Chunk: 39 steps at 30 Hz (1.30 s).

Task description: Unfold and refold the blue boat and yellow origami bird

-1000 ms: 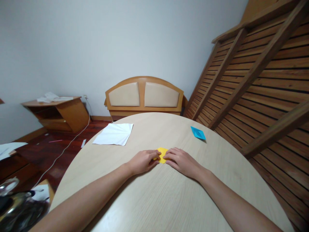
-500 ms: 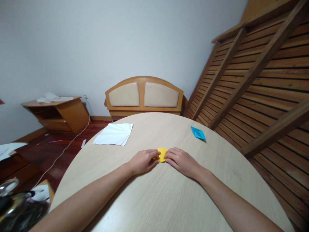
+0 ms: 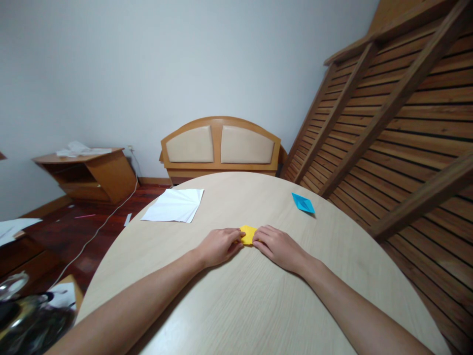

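Note:
A small piece of folded yellow paper (image 3: 249, 235) lies at the middle of the round table (image 3: 236, 305). My left hand (image 3: 222, 246) pinches its left edge, and my right hand (image 3: 275, 246) grips the right edge with curled fingers. Both hands rest low on the tabletop, and the fingers cover the paper's two ends. Farther back on the right sits a folded blue paper (image 3: 303, 203), apart from my hands. A creased white sheet (image 3: 173, 205) lies flat at the back left of the table.
Behind the table stands a wooden headboard (image 3: 221, 143) with cream panels. Wooden slatted frames (image 3: 406, 118) lean along the right. On the left are a low cabinet (image 3: 111, 177), a white cable (image 3: 107, 221) on the floor and a cluttered heap (image 3: 33, 315) beside the table.
The yellow paper's near edge now looks straighter and slightly farther from me. My fingers have shifted a little at its edges; the blue and white papers have stayed put.

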Available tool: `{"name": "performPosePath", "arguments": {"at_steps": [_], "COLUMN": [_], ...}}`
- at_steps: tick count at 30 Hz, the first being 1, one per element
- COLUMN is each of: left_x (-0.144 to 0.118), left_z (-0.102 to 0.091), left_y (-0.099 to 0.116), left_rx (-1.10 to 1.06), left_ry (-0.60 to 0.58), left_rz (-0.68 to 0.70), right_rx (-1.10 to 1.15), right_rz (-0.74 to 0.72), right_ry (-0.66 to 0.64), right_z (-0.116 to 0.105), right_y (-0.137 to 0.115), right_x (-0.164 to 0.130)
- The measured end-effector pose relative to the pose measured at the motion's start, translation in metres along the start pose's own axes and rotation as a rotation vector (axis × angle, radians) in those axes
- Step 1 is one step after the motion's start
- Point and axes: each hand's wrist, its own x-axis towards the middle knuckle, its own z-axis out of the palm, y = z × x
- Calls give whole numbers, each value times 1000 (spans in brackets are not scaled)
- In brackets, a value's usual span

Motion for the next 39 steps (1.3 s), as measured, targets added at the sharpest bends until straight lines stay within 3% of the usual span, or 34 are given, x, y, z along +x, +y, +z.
{"name": "performPosePath", "arguments": {"at_steps": [23, 32, 39], "left_x": [2, 1, 0], "left_z": [3, 1, -1], "left_y": [2, -1, -1], "left_rx": [-37, -7, 88], "left_ry": [70, 23, -26], "left_rz": [-95, 63, 58], "right_rx": [64, 94, 117], "right_rz": [192, 170, 99], "right_ry": [104, 85, 40], "right_z": [11, 9, 4], "right_y": [1, 1, 6], "right_x": [3, 3, -1]}}
